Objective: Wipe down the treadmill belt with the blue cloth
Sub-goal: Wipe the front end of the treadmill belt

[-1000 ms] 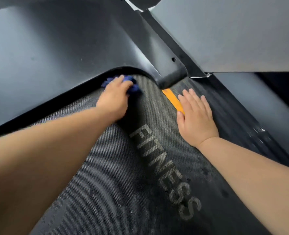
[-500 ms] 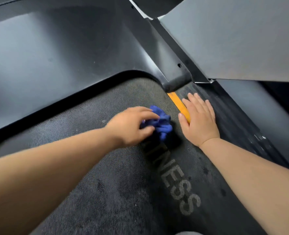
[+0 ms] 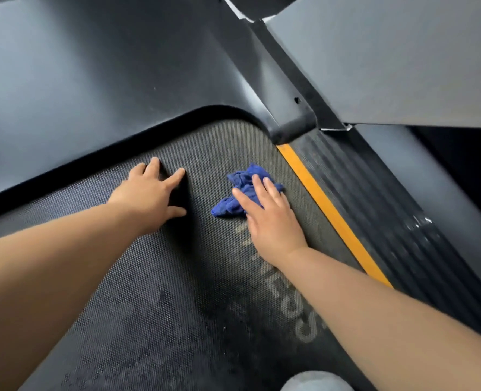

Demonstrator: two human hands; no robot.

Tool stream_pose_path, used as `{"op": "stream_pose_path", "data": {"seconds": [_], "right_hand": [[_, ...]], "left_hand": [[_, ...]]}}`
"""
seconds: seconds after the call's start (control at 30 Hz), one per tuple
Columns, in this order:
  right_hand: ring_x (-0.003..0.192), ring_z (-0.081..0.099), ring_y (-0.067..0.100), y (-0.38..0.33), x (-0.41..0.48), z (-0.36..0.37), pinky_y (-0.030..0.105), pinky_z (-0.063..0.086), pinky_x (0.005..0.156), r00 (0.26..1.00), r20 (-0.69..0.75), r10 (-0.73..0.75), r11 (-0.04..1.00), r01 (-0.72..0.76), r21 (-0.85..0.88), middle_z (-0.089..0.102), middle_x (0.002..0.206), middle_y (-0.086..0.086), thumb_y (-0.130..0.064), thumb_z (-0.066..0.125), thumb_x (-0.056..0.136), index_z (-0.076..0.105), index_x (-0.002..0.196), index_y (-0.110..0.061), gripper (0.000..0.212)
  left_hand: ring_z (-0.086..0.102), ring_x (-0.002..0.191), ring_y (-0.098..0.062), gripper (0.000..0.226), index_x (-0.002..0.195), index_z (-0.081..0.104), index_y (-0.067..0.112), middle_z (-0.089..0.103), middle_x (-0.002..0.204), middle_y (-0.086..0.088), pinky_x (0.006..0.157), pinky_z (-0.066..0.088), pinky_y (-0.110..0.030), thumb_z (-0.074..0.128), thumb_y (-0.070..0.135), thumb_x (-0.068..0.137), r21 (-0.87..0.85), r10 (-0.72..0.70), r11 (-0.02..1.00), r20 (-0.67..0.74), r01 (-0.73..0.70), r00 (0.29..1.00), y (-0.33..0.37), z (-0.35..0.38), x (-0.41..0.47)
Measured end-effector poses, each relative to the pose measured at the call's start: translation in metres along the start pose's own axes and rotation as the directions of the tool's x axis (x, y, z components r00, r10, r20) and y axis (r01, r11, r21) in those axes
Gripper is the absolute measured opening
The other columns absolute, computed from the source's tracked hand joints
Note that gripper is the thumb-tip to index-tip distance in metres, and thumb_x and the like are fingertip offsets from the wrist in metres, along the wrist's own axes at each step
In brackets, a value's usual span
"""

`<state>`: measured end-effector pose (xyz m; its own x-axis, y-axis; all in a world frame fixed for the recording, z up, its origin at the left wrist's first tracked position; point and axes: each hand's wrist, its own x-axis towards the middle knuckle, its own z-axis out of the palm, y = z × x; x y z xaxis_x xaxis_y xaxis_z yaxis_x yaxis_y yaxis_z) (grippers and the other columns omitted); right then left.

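The dark textured treadmill belt [image 3: 154,292] fills the lower middle of the head view, with pale lettering partly hidden under my right forearm. A crumpled blue cloth [image 3: 240,190] lies on the belt near its right edge. My right hand [image 3: 270,218] rests on the cloth's near side and presses it onto the belt with its fingers stretched out over it. To the left of the cloth and apart from it, my left hand [image 3: 152,193] lies flat on the belt with its fingers spread and nothing in it.
An orange stripe [image 3: 328,206] runs along the belt's right edge, beside a ribbed black side rail [image 3: 388,215]. The smooth dark motor cover [image 3: 92,80] curves around the belt's far end. A grey upright panel [image 3: 397,60] rises at right. A grey rounded shape [image 3: 315,382] shows at the bottom edge.
The cloth has passed from my left hand to my right. My left hand let go and moved left onto the bare belt. My right hand left the orange stripe and came onto the cloth.
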<state>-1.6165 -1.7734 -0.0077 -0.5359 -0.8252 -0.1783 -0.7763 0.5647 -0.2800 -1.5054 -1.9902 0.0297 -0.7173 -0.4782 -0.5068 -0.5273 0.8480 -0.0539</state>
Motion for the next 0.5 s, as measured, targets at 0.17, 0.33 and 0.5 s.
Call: {"op": "stream_pose_path", "data": {"seconds": [0.17,0.33,0.5], "right_hand": [[0.147,0.004,0.021,0.003,0.024,-0.004,0.041,0.009,0.118,0.999,-0.054,0.001,1.0,-0.001,0.001,0.012,0.16,0.002,-0.024,0.034,0.102,0.024,0.148,-0.036,0.049],[0.146,0.007,0.024,-0.011,0.125,-0.019,0.043,0.015,0.117,0.988,-0.059,0.14,0.989,-0.138,0.048,0.011,0.159,0.005,-0.021,0.036,0.1,0.02,0.15,-0.031,0.053],[0.145,0.014,0.021,-0.019,0.08,-0.025,0.033,0.016,0.116,0.991,-0.086,0.104,0.993,-0.099,0.062,0.021,0.157,0.006,-0.023,0.037,0.1,0.026,0.149,-0.023,0.05]], "left_hand": [[0.027,0.131,-0.033,0.091,0.147,0.013,0.041,0.024,0.145,-0.007,0.088,0.047,-0.048,0.06,0.068,0.074,0.011,0.015,1.0,-0.023,-0.015,1.0,0.0,-0.009,0.003],[0.02,0.136,-0.03,0.088,0.147,0.012,0.043,0.019,0.151,-0.006,0.09,0.046,-0.05,0.059,0.068,0.075,0.009,0.011,1.0,-0.06,-0.011,0.998,-0.002,-0.002,0.003],[0.015,0.14,-0.033,0.092,0.149,0.009,0.04,0.009,0.155,-0.01,0.101,0.038,-0.051,0.059,0.066,0.076,-0.024,0.022,0.999,-0.06,-0.023,0.998,-0.001,-0.003,0.001]]}}
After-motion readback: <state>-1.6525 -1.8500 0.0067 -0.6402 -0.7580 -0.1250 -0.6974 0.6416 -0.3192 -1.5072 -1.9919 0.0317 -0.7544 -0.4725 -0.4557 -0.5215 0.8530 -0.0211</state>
